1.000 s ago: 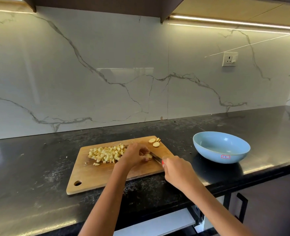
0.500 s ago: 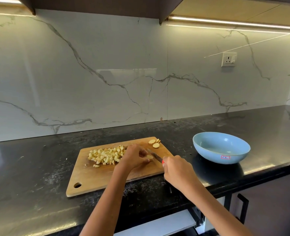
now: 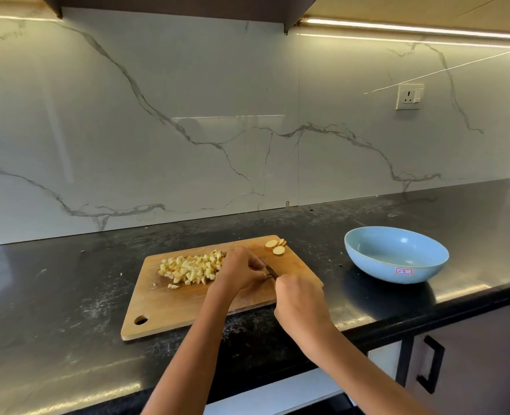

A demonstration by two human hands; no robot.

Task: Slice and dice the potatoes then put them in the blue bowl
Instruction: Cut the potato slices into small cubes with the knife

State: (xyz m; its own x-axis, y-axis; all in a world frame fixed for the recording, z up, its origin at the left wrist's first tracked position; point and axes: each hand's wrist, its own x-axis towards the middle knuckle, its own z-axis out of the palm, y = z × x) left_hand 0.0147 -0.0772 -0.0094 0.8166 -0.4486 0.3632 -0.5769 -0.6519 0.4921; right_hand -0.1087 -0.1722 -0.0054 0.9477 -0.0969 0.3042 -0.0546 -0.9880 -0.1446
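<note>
Matt wooden board [image 3: 169, 307], glossy speckled stone counter [image 3: 53, 295]

A cutting board [image 3: 187, 307] lies on the countertop [image 3: 53, 295], near its front edge. On the board's left-middle sits a heap of diced potato [image 3: 192, 269]; a few potato slices [image 3: 276, 247] lie at the far right corner. The left hand [image 3: 241, 269] rests on the board just right of the heap, and the right hand [image 3: 300, 304] is nearer the front edge, to its right, with a knife [image 3: 270, 270] between the two hands. The bowl [image 3: 397, 256] stands on the countertop right of the board, apart from it. A wall socket [image 3: 409, 96] sits on the backsplash [image 3: 157, 130] behind the bowl. A cabinet handle [image 3: 432, 363] is below the countertop at right.
</note>
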